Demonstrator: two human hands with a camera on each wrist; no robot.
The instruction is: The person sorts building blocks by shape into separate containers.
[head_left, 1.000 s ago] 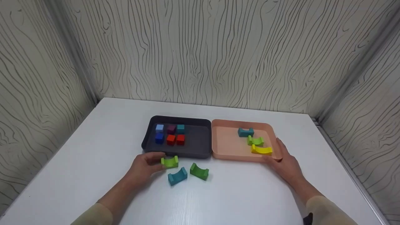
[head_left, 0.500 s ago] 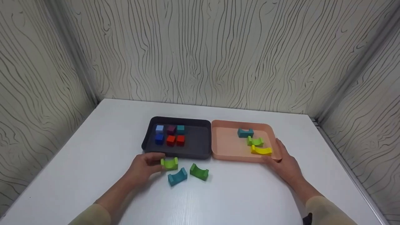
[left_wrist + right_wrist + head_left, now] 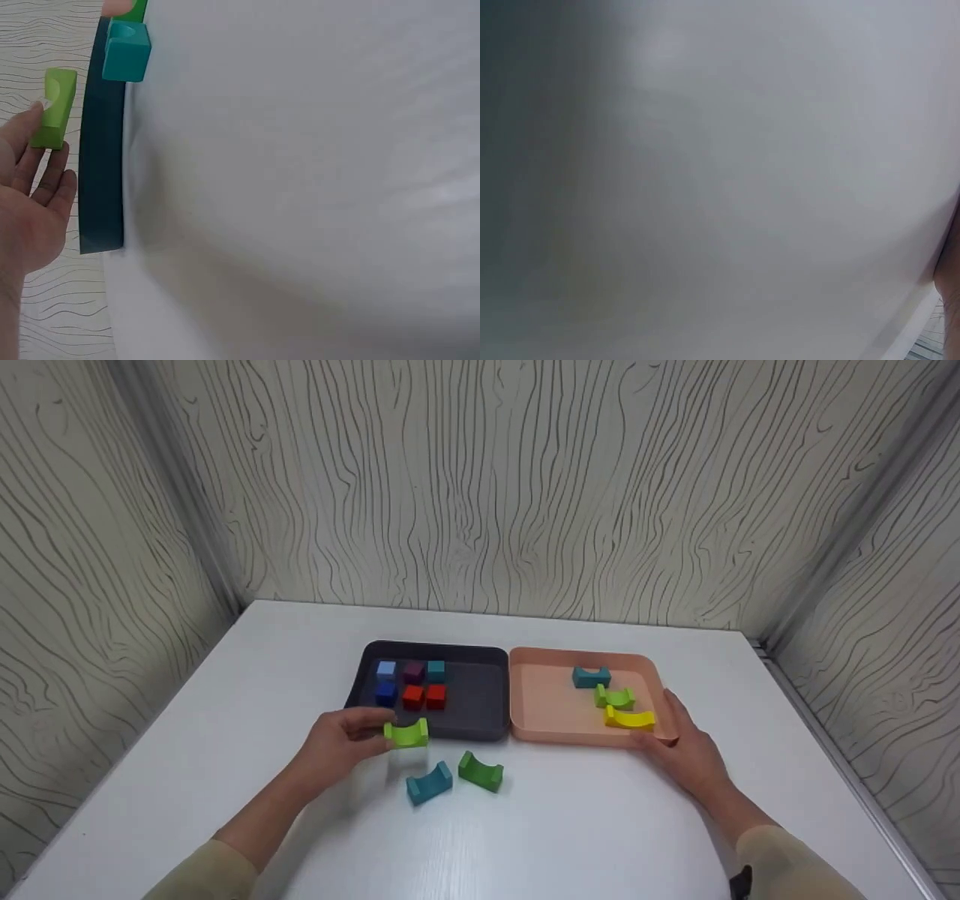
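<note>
My left hand (image 3: 337,744) pinches a light green curved-notch block (image 3: 406,735) by its left end, raised above the table at the front edge of the dark tray (image 3: 480,712). In the left wrist view the same light green block (image 3: 57,105) sits between thumb and fingers. Below it on the table lie a teal notched block (image 3: 430,784) and a darker green notched block (image 3: 480,772). My right hand (image 3: 690,756) grips the front right corner of the peach tray (image 3: 547,705), thumb at the front and fingers along the side. The right wrist view is mostly blurred white surface.
Several small cubes, among them a red cube (image 3: 413,697) and a blue cube (image 3: 385,694), stand in the dark tray. The peach tray bears a teal notched block (image 3: 591,678), a light green one (image 3: 615,697) and a yellow one (image 3: 629,719). Patterned walls (image 3: 480,495) enclose the table.
My left hand has lifted the light green block off the table and slightly forward, toward the dark tray. The right hand stays at the peach tray's corner.
</note>
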